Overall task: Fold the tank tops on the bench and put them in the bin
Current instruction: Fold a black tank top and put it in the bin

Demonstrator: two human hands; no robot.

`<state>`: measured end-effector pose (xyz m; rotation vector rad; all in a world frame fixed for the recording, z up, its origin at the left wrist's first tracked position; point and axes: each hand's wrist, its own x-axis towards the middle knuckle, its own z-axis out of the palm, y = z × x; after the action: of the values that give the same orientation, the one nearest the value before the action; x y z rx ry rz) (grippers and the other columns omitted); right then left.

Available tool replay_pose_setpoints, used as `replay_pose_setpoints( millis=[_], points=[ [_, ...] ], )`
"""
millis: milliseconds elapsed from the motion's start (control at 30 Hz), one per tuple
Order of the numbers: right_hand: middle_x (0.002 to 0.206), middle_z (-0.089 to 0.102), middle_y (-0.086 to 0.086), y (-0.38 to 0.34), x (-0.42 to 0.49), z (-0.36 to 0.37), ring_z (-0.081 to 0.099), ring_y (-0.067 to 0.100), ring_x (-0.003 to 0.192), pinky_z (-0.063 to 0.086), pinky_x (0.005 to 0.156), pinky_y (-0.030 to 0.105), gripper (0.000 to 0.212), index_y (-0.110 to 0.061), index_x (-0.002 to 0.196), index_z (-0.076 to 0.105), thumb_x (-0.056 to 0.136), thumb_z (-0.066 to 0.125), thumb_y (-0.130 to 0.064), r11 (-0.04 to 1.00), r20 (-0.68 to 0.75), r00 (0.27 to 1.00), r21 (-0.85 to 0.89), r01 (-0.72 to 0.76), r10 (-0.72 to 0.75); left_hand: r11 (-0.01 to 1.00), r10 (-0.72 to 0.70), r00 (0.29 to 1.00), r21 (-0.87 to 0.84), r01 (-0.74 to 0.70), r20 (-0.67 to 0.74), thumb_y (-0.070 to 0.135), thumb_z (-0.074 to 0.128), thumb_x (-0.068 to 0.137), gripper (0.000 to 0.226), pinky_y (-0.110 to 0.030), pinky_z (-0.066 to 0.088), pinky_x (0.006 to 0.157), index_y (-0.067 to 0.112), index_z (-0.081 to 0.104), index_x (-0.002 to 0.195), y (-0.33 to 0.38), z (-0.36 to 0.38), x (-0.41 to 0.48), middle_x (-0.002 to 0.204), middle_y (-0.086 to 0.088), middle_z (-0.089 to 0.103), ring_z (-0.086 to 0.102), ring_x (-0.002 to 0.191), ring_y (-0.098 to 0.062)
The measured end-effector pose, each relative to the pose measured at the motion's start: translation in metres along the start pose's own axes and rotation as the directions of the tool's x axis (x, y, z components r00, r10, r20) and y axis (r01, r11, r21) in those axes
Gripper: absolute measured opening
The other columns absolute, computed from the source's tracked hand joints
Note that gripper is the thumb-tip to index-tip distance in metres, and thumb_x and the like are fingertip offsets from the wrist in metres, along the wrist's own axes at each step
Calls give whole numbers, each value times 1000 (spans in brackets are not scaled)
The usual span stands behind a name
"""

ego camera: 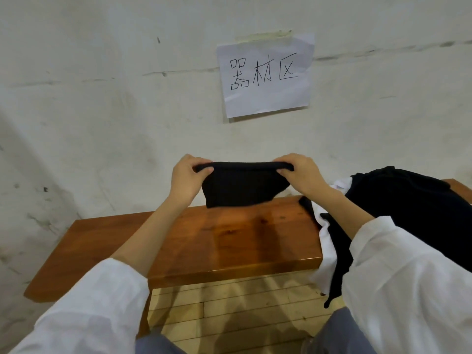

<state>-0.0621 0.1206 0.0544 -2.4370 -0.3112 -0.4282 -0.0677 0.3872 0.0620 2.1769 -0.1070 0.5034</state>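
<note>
Both hands hold a folded black top [240, 185] up between them: the left hand [186, 178] pinches its upper left corner, the right hand [301, 175] its upper right. Below the hands is the bench [229, 241]. A pile [408, 208] of black and white tops lies just right of the right hand.

A white sheet of paper [265, 75] is fixed to the wall [102, 98] by a strip of tape [264, 36] along its top edge, and three handwritten black characters are seen on it. The wall is painted off-white and is marked by grey scuffs and streaks. A floor [229, 310] of pale wooden planks is seen below, crossed by shadows.
</note>
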Motion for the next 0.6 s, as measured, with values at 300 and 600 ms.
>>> replay_pose_setpoints(
  millis=[300,600],
  points=[
    [114,55,-1,65,-101,96,47,19,111,38,92,27,29,-28,115,66,86,66,-29,956,493,866,-287,68,87,805,-13,754,454,-382,657,20,64,88,20,-27,41,99,29,65,105,-109,30,-106,108,13,57,53,102,-3],
    [93,46,-14,64,-115,92,40,10,94,31,70,15,50,-27,122,57,79,51,-2,979,670,731,-202,9,132,893,-131,686,386,-232,715,12,57,87,22,-18,43,74,27,67,101,-129,33,-124,95,11,56,53,85,-4]
  ],
)
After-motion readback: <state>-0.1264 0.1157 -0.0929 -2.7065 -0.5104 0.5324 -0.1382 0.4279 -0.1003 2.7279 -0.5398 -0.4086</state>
